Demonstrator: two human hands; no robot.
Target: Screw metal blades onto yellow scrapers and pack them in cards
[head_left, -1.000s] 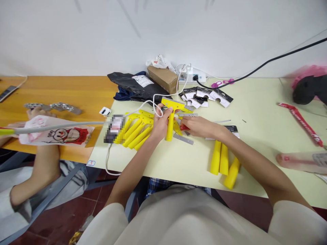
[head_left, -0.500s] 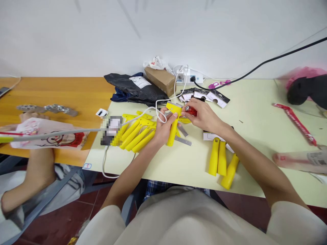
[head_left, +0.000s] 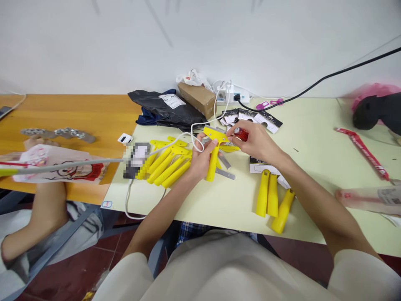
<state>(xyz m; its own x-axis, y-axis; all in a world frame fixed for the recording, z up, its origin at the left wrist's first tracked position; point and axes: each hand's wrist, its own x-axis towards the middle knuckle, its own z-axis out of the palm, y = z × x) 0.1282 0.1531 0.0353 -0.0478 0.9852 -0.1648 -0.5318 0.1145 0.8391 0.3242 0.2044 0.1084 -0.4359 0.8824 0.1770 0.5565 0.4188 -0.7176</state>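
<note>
My left hand (head_left: 200, 156) is closed around a yellow scraper (head_left: 213, 161), its wide head up, with a blade along the top edge and small screws in the face. My right hand (head_left: 255, 140) holds a red-handled screwdriver (head_left: 240, 133), whose shaft is hidden, with the fingertips at the right end of the scraper's head. Left of my left hand lie several yellow scrapers (head_left: 169, 165). Loose metal blades (head_left: 225, 173) lie below and beside the held scraper. Yellow handles (head_left: 271, 194) rest under my right forearm.
Black-and-white cards (head_left: 266, 121) lie behind my right hand. Farther back are a black plastic parcel (head_left: 166, 110), a cardboard box (head_left: 199, 98) and a power strip (head_left: 230, 94). A white cable (head_left: 183, 133) crosses near my left hand. At left, another person's arm (head_left: 52, 205) rests by an orange table.
My right hand, with the screwdriver, has shifted slightly right, uncovering the right end of the scraper's head. The screwdriver handle has turned. My left hand stays nearly still.
</note>
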